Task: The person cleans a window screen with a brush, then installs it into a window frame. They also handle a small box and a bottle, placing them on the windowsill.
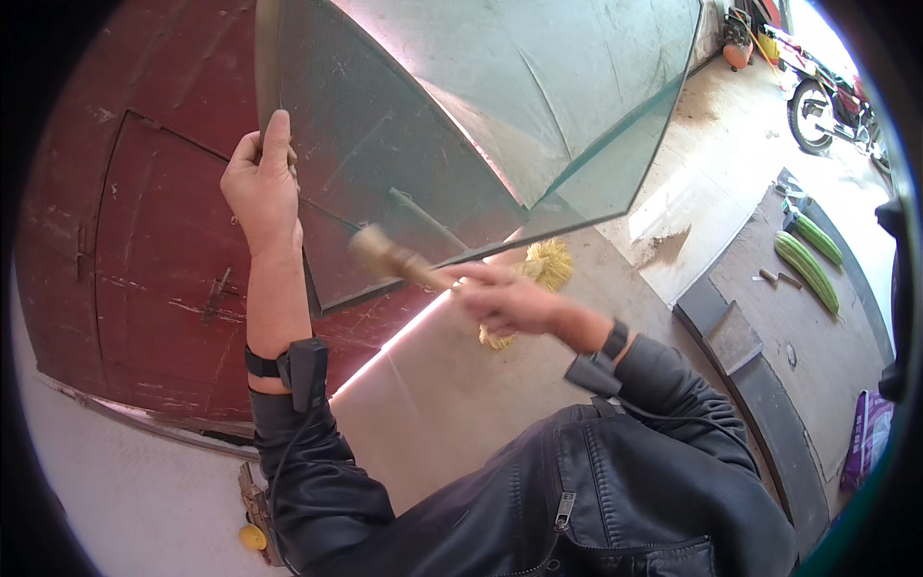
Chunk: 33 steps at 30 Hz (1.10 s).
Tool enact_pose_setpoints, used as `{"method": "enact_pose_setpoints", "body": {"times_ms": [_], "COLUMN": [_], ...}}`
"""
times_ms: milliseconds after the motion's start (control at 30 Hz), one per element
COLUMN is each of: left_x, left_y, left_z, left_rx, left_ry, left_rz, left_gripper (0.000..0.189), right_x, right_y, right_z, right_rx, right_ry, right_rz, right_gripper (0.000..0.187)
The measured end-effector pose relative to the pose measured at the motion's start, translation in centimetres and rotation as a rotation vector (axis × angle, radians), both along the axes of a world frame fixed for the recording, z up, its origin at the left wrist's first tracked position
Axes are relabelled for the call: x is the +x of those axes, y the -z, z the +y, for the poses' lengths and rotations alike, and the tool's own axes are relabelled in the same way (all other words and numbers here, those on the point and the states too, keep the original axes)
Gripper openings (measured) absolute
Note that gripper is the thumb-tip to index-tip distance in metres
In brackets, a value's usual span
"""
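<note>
My left hand (pixel 265 180) grips the pale edge strip (pixel 268 58) of a dark-framed mesh screen panel (pixel 382 159), thumb pointing up along the strip. The panel stands tilted before me, and the red doors behind it show through the mesh. My right hand (pixel 508 299) is closed around a short wooden-handled tool (pixel 404 263), apparently a brush. Motion blurs the tool, and its pale head points left in front of the panel's lower part. Whether the head touches the mesh, I cannot tell.
Red metal doors (pixel 159 267) fill the left. Behind the panel is a broom with yellow bristles (pixel 549 263). At right, a grey-topped table (pixel 786 389) bears two long green gourds (pixel 806 270), a small tool and a purple bag (pixel 865 440). A motorcycle (pixel 829 108) stands beyond.
</note>
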<state>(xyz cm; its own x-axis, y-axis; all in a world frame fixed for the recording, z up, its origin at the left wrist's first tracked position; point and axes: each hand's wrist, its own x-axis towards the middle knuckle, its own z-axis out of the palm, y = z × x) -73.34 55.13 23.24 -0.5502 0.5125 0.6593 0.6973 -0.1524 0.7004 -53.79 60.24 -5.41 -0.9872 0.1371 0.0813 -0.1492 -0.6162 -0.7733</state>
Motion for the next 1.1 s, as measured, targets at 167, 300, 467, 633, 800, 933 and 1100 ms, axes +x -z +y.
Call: {"method": "enact_pose_setpoints", "body": {"times_ms": [167, 300, 467, 633, 800, 933, 1100], "left_x": [-1.7, -2.6, -1.3, 0.2, -2.1, -2.5, -1.1], "left_y": [-1.2, -1.0, 0.7, 1.3, -0.1, 0.6, 0.4], "left_z": [-3.4, -5.1, -2.5, -1.7, -4.5, -5.1, -2.3], "left_rx": [0.014, 0.075, 0.083, 0.109, 0.149, 0.162, 0.148], "left_ry": [-0.031, 0.016, 0.034, 0.094, 0.044, 0.036, 0.091], "left_rz": [-0.037, -0.019, -0.101, -0.102, -0.116, -0.101, -0.173], "left_gripper": [0.033, 0.031, 0.031, 0.033, 0.034, 0.033, 0.034], "right_x": [6.2, 5.4, -3.2, -1.9, 4.4, 5.0, -0.2], "right_y": [13.1, 16.4, 5.3, -0.9, 4.0, 3.8, 1.2], "right_z": [8.5, 9.7, -3.4, -5.9, 4.6, 2.3, -4.0], "right_rx": [-0.31, -0.605, 0.498, 0.377, -0.33, -0.348, 0.042], "right_ry": [0.381, 1.085, 0.707, 0.233, 0.538, 0.866, 0.055], "right_rz": [-0.29, -0.495, -0.314, -0.027, -0.272, -0.302, 0.149], "right_gripper": [0.026, 0.024, 0.038, 0.041, 0.019, 0.016, 0.048]}}
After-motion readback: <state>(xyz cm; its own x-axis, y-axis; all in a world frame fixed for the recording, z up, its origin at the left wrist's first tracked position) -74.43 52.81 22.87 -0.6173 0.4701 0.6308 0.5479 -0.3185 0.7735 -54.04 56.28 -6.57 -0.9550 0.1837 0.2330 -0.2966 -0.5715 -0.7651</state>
